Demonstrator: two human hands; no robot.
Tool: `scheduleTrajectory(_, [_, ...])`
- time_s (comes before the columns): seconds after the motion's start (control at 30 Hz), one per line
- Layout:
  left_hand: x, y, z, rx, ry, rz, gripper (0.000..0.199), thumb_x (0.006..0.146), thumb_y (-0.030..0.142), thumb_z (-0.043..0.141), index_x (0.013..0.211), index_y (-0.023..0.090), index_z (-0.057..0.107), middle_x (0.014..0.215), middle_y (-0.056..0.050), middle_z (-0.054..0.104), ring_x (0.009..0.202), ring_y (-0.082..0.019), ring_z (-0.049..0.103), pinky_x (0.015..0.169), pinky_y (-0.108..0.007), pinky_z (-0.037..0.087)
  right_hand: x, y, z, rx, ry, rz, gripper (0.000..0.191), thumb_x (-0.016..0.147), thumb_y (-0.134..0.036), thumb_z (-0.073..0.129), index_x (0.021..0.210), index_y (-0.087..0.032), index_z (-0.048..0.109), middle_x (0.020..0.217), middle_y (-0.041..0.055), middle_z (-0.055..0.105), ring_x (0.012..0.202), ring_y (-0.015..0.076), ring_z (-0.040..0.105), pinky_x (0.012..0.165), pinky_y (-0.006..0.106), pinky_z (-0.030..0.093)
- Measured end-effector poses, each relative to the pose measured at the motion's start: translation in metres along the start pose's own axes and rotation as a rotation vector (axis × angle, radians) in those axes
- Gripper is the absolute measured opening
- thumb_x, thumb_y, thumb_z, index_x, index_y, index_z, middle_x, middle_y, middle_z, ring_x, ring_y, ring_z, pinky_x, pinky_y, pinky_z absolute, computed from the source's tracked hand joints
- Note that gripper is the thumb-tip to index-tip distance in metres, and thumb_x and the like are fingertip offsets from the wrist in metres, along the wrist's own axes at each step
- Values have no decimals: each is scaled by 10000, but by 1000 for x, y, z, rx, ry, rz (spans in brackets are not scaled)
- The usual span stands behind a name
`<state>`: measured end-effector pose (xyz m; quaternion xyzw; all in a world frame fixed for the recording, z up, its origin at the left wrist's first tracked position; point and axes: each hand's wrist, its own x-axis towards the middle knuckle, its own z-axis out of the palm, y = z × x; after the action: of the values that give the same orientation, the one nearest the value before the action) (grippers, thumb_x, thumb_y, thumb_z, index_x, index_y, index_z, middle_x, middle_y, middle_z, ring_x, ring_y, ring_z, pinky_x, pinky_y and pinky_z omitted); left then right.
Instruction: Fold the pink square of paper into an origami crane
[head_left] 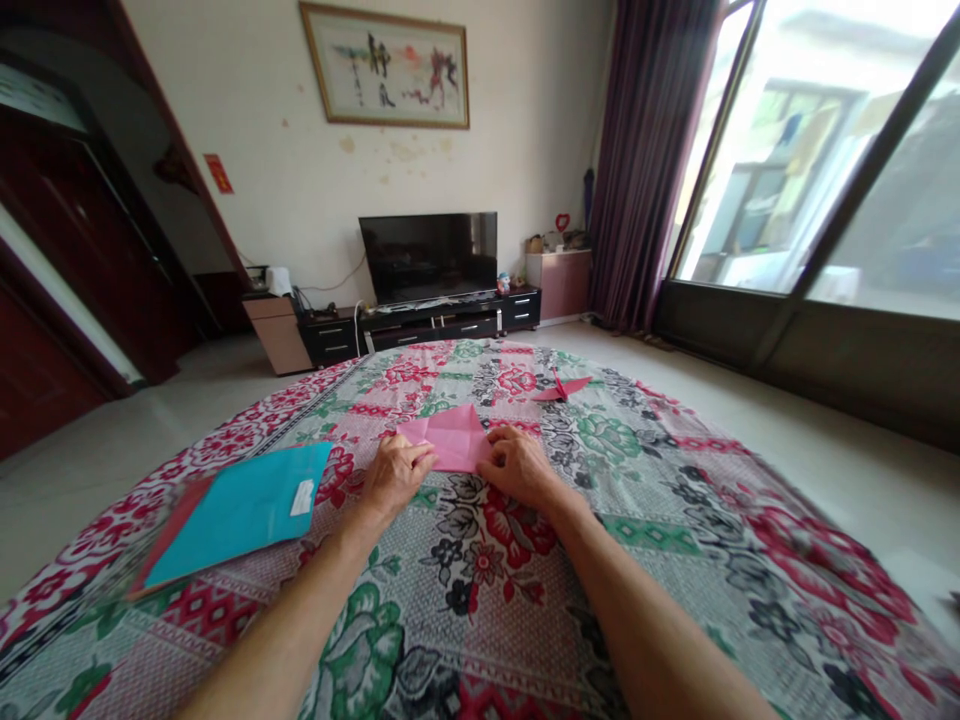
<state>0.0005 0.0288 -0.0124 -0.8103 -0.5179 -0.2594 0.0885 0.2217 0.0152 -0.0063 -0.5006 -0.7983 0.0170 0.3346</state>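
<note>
A pink sheet of origami paper (454, 437) with crease lines lies on the patterned tablecloth between my hands. My left hand (397, 470) pinches its near left edge, the thumb on top. At the right corner, my right hand (517, 462) has its fingers closed on the paper. Beyond my right hand, apart from it, a folded red-pink paper crane (561, 388) rests on the cloth with its wings spread. Left of my left hand lies a turquoise packet (247, 505) with a white label, on top of something reddish-brown.
The round table wears a floral tablecloth (660, 560) in red, green and grey. Past its far edge stand a television (429, 257) on a black cabinet (450, 325) and a side cabinet (559, 285). A purple curtain (637, 160) and large windows (817, 170) are at right.
</note>
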Motion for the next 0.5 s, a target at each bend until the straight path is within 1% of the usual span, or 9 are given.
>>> scheduleTrajectory(0.17, [-2, 0, 2, 48, 28, 16, 237, 825, 310, 532, 951, 217, 711, 750, -68, 647, 755, -186, 549, 767, -316, 404, 0, -1, -1, 14, -12, 20, 153, 676, -216, 611, 529, -180, 630, 930, 45, 661, 799, 154, 591, 753, 253, 431])
scheduleTrajectory(0.33, [-3, 5, -1, 66, 49, 13, 233, 826, 313, 527, 945, 236, 711, 713, -57, 634, 751, -187, 537, 765, -319, 397, -1, -1, -1, 37, -14, 25, 157, 678, -230, 614, 527, -184, 624, 953, 42, 654, 830, 161, 589, 770, 261, 427])
scheduleTrajectory(0.5, [-4, 9, -5, 61, 41, -14, 238, 824, 316, 525, 946, 231, 710, 729, -62, 632, 736, -182, 528, 739, -307, 397, -1, -1, -3, 64, -21, 37, 167, 681, -239, 618, 521, -189, 617, 955, 36, 652, 833, 160, 590, 774, 260, 434])
